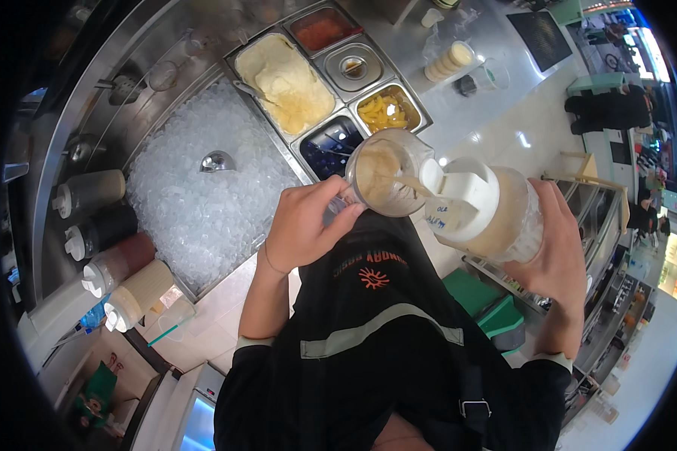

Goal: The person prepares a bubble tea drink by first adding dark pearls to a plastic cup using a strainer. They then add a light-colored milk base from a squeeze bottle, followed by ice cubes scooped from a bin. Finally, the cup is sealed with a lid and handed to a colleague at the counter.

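Observation:
My left hand [311, 225] grips the handle of a clear plastic measuring jug [412, 147], which holds a beige liquid. Around the body of a clear plastic pitcher [508, 208] with a white lid my right hand [553, 248] is closed. The pitcher is tilted toward the jug, and a beige stream runs from its spout into the jug. Handwriting marks the lid. Just beyond the jug are a steel pan of dark jelly-like pieces [322, 155] with a utensil in it and a pan of yellow fruit pieces [385, 113].
An ice bin [203, 197] with a metal scoop [217, 161] lies at left, beside several white-lidded bottles [141, 290]. Farther back are a pan of cream-coloured mass [282, 79], a red-filled pan [321, 28], a lidded pan [352, 66] and stacked cups [450, 61]. A green bin [479, 299] stands lower right.

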### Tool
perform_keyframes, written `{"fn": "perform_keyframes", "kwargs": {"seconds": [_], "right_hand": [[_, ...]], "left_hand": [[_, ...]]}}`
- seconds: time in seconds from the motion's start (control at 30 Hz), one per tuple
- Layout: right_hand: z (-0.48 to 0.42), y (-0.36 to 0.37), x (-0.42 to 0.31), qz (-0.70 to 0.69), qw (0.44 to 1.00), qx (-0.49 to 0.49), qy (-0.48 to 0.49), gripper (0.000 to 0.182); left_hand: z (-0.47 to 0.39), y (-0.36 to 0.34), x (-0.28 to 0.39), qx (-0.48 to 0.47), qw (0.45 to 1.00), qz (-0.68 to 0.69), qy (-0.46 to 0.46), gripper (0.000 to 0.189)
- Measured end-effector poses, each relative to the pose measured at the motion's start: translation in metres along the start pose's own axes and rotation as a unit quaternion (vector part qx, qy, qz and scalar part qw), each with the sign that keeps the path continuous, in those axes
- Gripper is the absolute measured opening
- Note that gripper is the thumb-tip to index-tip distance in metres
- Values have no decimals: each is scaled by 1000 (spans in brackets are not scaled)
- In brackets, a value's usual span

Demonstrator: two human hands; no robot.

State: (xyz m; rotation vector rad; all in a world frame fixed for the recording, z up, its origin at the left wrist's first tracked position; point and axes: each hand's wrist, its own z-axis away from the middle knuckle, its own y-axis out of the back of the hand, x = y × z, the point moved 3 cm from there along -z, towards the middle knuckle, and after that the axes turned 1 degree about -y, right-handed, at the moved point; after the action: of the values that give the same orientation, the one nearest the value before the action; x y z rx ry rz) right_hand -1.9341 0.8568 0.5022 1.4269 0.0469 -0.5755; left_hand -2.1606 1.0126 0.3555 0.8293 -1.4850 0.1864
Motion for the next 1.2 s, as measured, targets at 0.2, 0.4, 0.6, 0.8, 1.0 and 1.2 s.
{"fn": "perform_keyframes", "kwargs": {"seconds": [0.2, 0.4, 0.6, 0.8, 1.0, 1.2], "right_hand": [[-3, 1, 3, 0, 1000, -2, 5, 75], [-5, 3, 6, 4, 1000, 8, 20, 73], [-5, 5, 6, -12, 1000, 12, 4, 71], [-3, 6, 6, -9, 1000, 6, -7, 71], [-1, 6, 7, 2, 1000, -1, -4, 73], [1, 4, 5, 9, 1000, -2, -3, 74]], "left_hand": [[-1, -4, -3, 7, 1000, 26, 4, 14], [-2, -1, 0, -1, 999, 12, 30, 14], [2, -4, -4, 10, 999, 22, 42, 15], [6, -6, -6, 10, 998, 28, 64, 15], [10, -5, -5, 13, 997, 22, 69, 16], [14, -6, -7, 16, 996, 32, 76, 15]]}}
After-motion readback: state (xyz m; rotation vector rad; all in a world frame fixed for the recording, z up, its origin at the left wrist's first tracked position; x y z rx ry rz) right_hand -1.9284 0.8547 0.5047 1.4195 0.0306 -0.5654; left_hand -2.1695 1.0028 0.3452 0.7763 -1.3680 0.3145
